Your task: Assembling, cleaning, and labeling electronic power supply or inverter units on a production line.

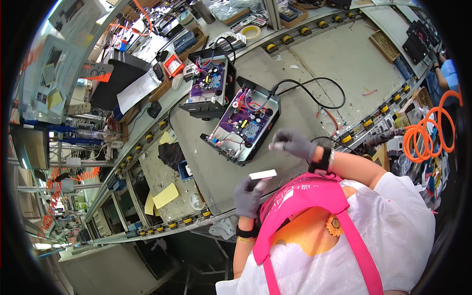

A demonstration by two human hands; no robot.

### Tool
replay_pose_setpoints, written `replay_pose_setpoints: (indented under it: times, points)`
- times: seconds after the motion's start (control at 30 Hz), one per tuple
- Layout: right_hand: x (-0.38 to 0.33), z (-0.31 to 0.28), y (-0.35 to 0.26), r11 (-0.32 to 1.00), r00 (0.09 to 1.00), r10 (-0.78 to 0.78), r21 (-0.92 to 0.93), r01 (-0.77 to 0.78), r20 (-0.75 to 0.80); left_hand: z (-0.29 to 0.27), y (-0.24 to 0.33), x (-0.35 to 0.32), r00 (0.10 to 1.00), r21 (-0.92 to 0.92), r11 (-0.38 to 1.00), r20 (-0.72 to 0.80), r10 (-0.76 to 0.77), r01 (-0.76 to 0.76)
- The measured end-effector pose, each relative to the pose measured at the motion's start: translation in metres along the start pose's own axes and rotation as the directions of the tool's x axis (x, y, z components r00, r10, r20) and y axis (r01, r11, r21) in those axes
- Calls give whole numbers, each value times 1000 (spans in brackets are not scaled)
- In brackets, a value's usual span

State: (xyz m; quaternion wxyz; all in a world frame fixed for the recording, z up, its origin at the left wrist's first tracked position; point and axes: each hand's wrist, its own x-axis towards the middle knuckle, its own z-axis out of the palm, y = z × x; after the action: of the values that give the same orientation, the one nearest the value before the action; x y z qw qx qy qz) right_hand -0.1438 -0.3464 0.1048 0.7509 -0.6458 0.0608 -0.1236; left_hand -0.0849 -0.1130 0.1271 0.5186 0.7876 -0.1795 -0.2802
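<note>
My left hand [248, 197], in a grey glove with light fingertips, pinches a small flat white strip [263, 174] near the bench's front edge. My right hand [295, 144], gloved the same way, hovers to its right with the fingers drawn together. Whether something small sits between those fingertips I cannot make out. Just beyond both hands lies an opened black device housing [244, 123] with a purple circuit board, wires and a black cable. Neither hand touches it. A second opened housing [210, 81] with a similar board stands behind it, to the left.
Roller tracks [305, 31] edge the curved line. Yellow paper [166, 195], a blue box [185, 170] and a black cloth-like heap [170, 154] lie at left. A black cable [339, 91] loops across at right, near a coiled orange hose [430, 132]. Another person's arm [448, 73] shows far right.
</note>
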Motion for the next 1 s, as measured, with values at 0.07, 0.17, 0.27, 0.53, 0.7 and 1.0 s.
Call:
replay_pose_setpoints:
  times: [0.07,0.17,0.27,0.53,0.7,1.0]
  points:
    - [17,-21,25,888,909,295,-267,-374,-295,-5,-4,-5,998,-171,984,-4,-57,55]
    - [33,-42,76,890,929,221,-328,-316,-296,-6,8,-7,996,-279,960,-68,-59,37]
    - [41,-46,88,879,895,246,-304,-368,-372,-6,18,-9,991,-154,981,-85,104,-116]
    - [48,-48,108,900,899,207,-285,-330,-386,-4,11,-22,990,-251,958,27,-139,142]
    - [38,-45,91,807,916,167,-483,-339,-365,-4,26,-23,992,-102,988,-34,-123,119]
    - [0,29,-42,781,861,-311,-408,473,403,7,44,-20,981,190,970,-94,172,-152]
